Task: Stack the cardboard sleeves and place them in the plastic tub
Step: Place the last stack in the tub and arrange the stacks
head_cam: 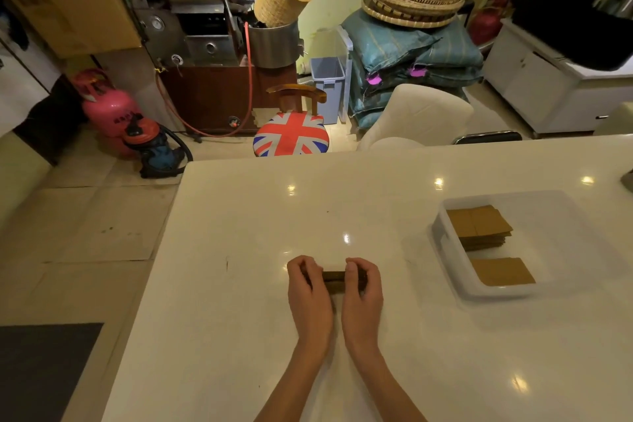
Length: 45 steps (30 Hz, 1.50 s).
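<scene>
A small stack of brown cardboard sleeves [334,275] stands on edge on the white table [239,284], mostly hidden by my fingers. My left hand [308,291] grips its left end and my right hand [363,291] grips its right end. To the right sits a clear plastic tub [455,271]. Inside it lie a thicker stack of flat cardboard sleeves [479,226] at the far end and a thinner flat stack [501,271] at the near end.
A chair with a flag-patterned cushion [291,134] and a white chair [418,116] stand beyond the table's far edge. The table's left edge runs beside a tiled floor with a dark mat [41,370].
</scene>
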Motion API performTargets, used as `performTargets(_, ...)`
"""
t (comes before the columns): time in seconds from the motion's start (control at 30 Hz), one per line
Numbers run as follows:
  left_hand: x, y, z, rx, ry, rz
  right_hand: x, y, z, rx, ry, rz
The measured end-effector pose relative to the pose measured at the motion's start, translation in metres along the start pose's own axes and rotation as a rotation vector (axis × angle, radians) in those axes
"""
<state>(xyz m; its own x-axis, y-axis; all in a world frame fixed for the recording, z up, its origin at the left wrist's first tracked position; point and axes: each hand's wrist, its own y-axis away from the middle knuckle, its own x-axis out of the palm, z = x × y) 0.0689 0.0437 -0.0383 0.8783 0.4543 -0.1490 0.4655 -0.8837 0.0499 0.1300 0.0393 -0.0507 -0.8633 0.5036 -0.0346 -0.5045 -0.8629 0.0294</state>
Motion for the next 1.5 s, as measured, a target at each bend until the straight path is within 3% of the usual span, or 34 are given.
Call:
performTargets(0.1, 0.005, 0.002, -0.007, 0.007, -0.014, 0.020, 0.002, 0.002, 0.005, -0.039, 0.005, -0.049)
performTargets(0.17, 0.004, 0.004, -0.001, -0.016, -0.021, 0.027, 0.000, 0.001, 0.001, -0.025, 0.055, 0.006)
performTargets(0.3, -0.002, 0.007, -0.004, -0.104, -0.079, 0.014, -0.023, -0.002, 0.004, 0.039, 0.035, 0.306)
performTargets(0.37, -0.007, 0.009, -0.018, -0.161, -0.121, 0.028, -0.038, 0.001, 0.012, -0.042, 0.136, 0.441)
performTargets(0.47, -0.008, 0.021, -0.051, -0.210, -0.118, 0.323, -0.066, -0.007, 0.032, -0.100, 0.222, 0.385)
performTargets(0.57, -0.007, 0.038, -0.087, -0.020, -0.154, 0.713, -0.112, -0.018, 0.069, 0.130, 0.083, 0.287)
performTargets(0.7, 0.021, 0.055, -0.111, 0.047, 0.264, 0.995, -0.170, -0.026, 0.117, 0.451, -0.202, 0.285)
performTargets(0.8, 0.062, 0.066, -0.113, 0.088, 0.482, 0.975, -0.192, -0.039, 0.124, 0.614, -0.403, 0.327)
performTargets(0.9, 0.102, 0.078, -0.119, 0.113, 0.594, 0.851, -0.202, -0.052, 0.134, 0.647, -0.491, 0.441)
performTargets(0.93, 0.111, 0.080, -0.122, 0.128, 0.586, 0.779, -0.205, -0.054, 0.135, 0.598, -0.426, 0.465)
performTargets(1.1, 0.137, 0.082, -0.136, 0.197, 0.473, 0.510, -0.226, -0.077, 0.148, 0.143, 0.353, 0.643)
performTargets(1.3, 0.168, 0.106, -0.146, 0.217, 0.544, 0.406, -0.254, -0.110, 0.158, -0.021, 0.445, 0.785)
performTargets(1.4, 0.181, 0.110, -0.152, 0.204, 0.677, 0.252, -0.268, -0.128, 0.157, 0.105, 0.246, 0.769)
performTargets(1.5, 0.194, 0.110, -0.157, 0.240, 0.702, 0.141, -0.278, -0.149, 0.157, 0.357, 0.001, 0.755)
